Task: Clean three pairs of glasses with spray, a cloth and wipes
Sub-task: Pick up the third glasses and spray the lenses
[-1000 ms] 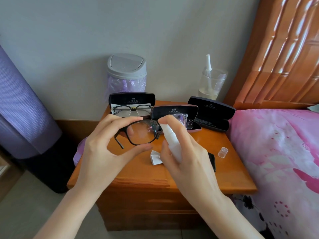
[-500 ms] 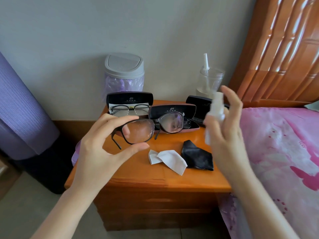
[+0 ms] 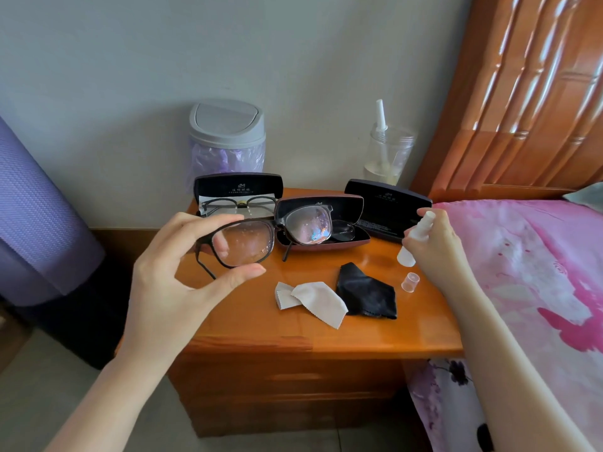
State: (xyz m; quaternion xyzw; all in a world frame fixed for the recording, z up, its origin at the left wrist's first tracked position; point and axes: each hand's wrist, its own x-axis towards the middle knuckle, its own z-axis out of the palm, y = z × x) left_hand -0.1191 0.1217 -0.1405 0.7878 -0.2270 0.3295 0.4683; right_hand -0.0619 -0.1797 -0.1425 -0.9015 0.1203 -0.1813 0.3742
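Note:
My left hand (image 3: 182, 269) pinches a pair of dark-framed glasses (image 3: 261, 238) by the left lens rim, above the nightstand; droplets dot both lenses. My right hand (image 3: 437, 246) grips a small white spray bottle (image 3: 414, 239), lowered close to the tabletop at the right. Its clear cap (image 3: 410, 282) stands just below. A black cloth (image 3: 367, 293) and a white wipe (image 3: 313, 300) lie on the wood. A second pair of glasses (image 3: 239, 205) rests in the left open case; a third pair (image 3: 342, 230) lies in the middle case.
The wooden nightstand (image 3: 293, 340) carries three open black cases, the right one (image 3: 388, 208) holding nothing I can see. A grey-lidded bin (image 3: 226, 138) and a clear jar (image 3: 388, 154) stand at the back. A pink bed (image 3: 528, 272) borders the right, a purple roll (image 3: 36, 216) the left.
My right hand pulled the spray bottle away from the lens, swung it right, then lowered it toward the tabletop near the cap. The glasses stayed held up.

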